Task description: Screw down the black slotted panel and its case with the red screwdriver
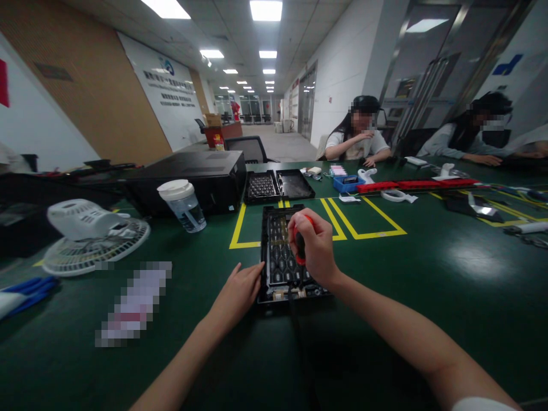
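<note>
A black plastic case (284, 268) lies on the table before me, a grid of dark rounded cells inside and small parts along its near end. My left hand (240, 288) rests with extended fingers against the case's left edge. Above the cells, my right hand (315, 245) is wrapped round the red and black handle of a screwdriver (300, 242). The handle is upright; where its tip meets the case is too dark to make out. A dark strap or cable (295, 319) runs from the near end toward me.
Behind the case sits another opened black case (295, 184). Leftward are a lidded cup (184, 208), a white fan (92, 228), blue gloves (32, 291) and a large black box (201, 177). A blue tray (346, 182) and red strip (415, 185) lie back right. Two people sit across.
</note>
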Action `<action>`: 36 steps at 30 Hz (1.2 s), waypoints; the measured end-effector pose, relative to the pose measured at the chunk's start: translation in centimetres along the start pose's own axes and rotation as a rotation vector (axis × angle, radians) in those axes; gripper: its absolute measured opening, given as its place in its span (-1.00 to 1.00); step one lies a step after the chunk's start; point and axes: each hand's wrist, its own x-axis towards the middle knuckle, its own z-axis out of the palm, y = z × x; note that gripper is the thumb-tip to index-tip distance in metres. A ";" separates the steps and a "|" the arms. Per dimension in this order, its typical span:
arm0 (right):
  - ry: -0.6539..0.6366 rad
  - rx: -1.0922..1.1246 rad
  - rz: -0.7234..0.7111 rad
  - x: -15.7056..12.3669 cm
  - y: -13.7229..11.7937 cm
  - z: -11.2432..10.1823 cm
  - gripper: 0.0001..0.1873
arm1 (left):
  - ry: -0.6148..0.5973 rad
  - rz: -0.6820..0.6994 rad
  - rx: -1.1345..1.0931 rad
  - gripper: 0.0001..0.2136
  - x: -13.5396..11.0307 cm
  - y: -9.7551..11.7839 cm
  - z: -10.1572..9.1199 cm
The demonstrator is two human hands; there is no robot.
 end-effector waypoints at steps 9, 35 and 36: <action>0.084 -0.100 -0.058 -0.3 0.1 0.1 -0.73 | -0.006 -0.001 0.003 -0.60 0.0 0.0 0.1; 0.095 0.065 -0.019 0.2 0.6 -1.1 -0.66 | -0.026 -0.013 0.004 -0.60 -0.1 0.2 -0.2; 0.070 0.081 -0.015 0.2 0.6 -1.2 -0.65 | -0.028 -0.013 0.002 -0.60 -0.1 0.2 -0.2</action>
